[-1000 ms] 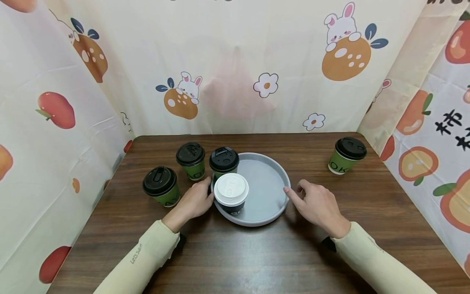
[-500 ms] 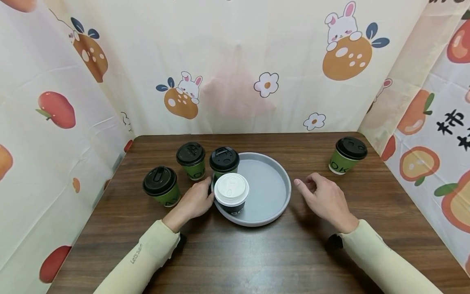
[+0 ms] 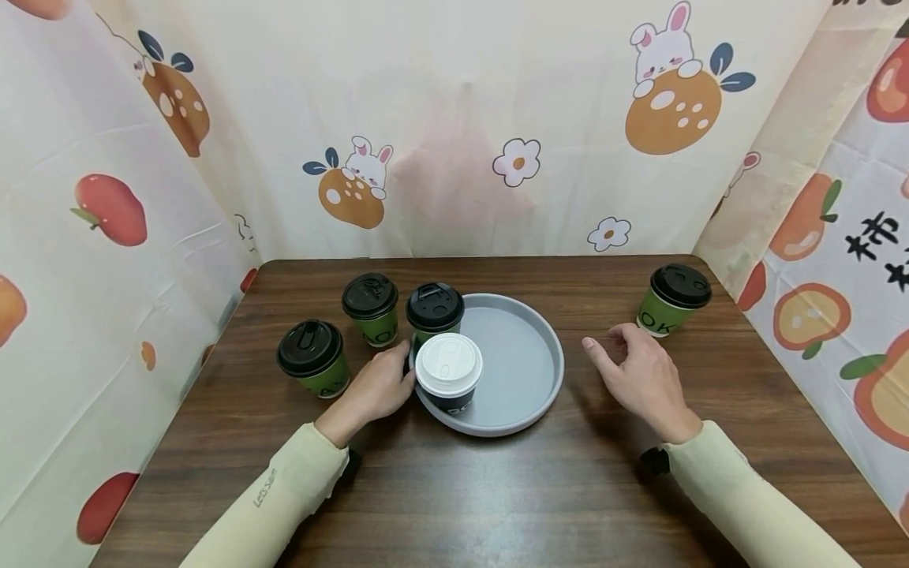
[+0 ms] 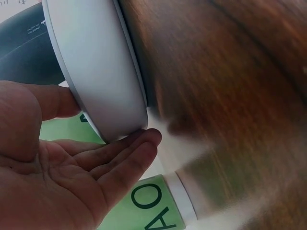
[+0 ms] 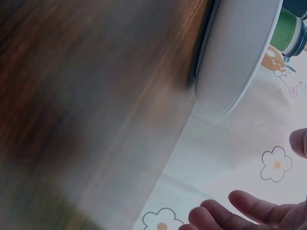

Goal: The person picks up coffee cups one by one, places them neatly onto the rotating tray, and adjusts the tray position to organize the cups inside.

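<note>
My left hand (image 3: 379,384) holds the left rim of a round grey tray (image 3: 521,367). In the left wrist view, the thumb rests on the rim's upper edge and the fingers (image 4: 127,165) lie against the tray's outer wall. On the tray's left side stand a dark cup with a white lid (image 3: 449,367) and, behind it, a green cup with a black lid (image 3: 435,308). My right hand (image 3: 645,383) is off the tray, fingers loosely bent, holding nothing. It hovers just in front of another green paper cup (image 3: 671,304) with a black lid.
Left of the tray, two more black-lidded green cups (image 3: 310,355) (image 3: 370,304) stand on the brown wooden table (image 3: 454,497), close to my left hand. Printed curtains (image 3: 454,118) enclose the table's back and both sides.
My right hand has moved away from the tray's right rim, rightward and slightly forward, toward the right-hand cup. The left hand, tray and cups have stayed in place.
</note>
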### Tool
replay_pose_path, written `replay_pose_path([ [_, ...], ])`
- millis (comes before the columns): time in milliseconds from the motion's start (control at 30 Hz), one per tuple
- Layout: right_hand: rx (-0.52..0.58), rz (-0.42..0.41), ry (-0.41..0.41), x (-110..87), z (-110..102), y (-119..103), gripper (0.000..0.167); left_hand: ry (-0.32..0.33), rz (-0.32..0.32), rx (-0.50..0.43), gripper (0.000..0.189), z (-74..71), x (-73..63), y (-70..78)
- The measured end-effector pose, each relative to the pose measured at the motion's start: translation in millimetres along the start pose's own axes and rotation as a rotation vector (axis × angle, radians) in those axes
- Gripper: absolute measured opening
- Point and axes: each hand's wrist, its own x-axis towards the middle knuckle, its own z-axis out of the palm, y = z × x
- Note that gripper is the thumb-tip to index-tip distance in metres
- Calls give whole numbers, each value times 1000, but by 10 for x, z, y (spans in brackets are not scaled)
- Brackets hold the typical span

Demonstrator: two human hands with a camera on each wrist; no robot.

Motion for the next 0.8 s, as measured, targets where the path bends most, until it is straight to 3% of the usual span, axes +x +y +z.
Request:
replay_pose_path([
  [333,58,21,103,44,-62,19,68,-2,-6,5,39,0,6,10],
  [800,129,-25,337,112,-143,83,68,-10,-8,7,44,-3,0,8],
])
